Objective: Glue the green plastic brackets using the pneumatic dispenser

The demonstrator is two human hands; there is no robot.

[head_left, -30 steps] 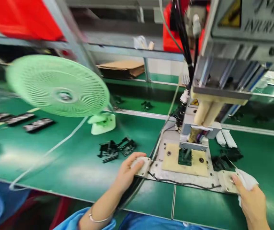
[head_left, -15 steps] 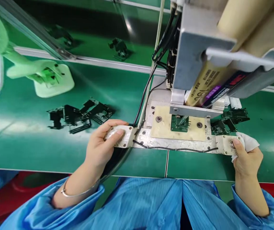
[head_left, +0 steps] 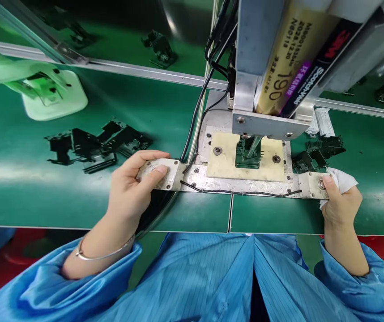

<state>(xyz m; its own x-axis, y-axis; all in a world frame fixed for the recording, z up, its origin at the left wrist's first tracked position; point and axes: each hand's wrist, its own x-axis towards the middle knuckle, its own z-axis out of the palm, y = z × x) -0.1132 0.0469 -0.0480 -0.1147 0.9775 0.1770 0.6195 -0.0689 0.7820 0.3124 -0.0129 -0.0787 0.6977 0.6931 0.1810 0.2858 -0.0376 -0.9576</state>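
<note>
My left hand (head_left: 130, 190) rests on the left end of a metal base plate (head_left: 212, 181), thumb and forefinger pressing a button box there. My right hand (head_left: 339, 205) is closed round a white cloth (head_left: 344, 181), its thumb on the round button at the plate's right end. Between them a beige fixture block (head_left: 225, 156) carries a dark green part (head_left: 247, 154) under the machine's dispensing head (head_left: 272, 67), which holds adhesive cartridges. A black cable runs along the plate's front edge.
A pile of black plastic parts (head_left: 94, 143) lies left of the machine, another pile (head_left: 317, 152) right of it. The base of a green fan (head_left: 49, 89) stands at the far left. A metal rail (head_left: 138, 71) crosses the green table behind.
The view has tilted down and closer to the machine. Both hands have stayed on the plate's two ends, pressing the buttons.
</note>
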